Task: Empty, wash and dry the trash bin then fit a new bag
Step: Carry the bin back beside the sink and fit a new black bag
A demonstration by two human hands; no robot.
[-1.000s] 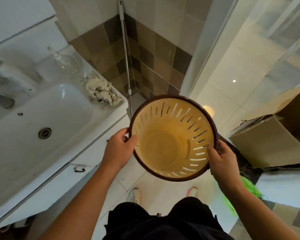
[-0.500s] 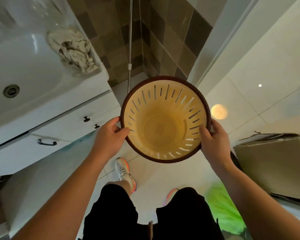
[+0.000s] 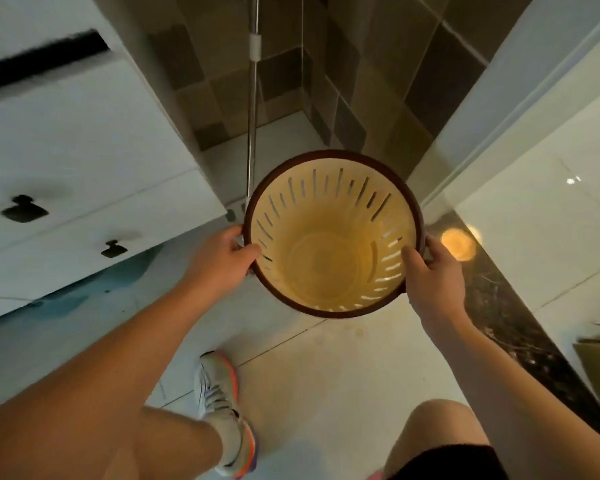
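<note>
- Trash bin [image 3: 329, 258] (yellow, slotted wall, dark rim) held upright above the floor [image 3: 326, 368], just beside the white cabinet [image 3: 84, 150] corner.
- Left hand [image 3: 219, 261] curled on the rim's left side, thumb inside.
- Right hand [image 3: 433, 275] gripping the right side likewise.
- Inside empty, no bag.
- Mop handle [image 3: 252, 116] upright behind.

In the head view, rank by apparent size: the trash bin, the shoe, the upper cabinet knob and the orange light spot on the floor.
Largest to smallest, as they look:
1. trash bin, held at the rim by the left hand and right hand
2. shoe
3. upper cabinet knob and orange light spot: too alike to rank.
</note>
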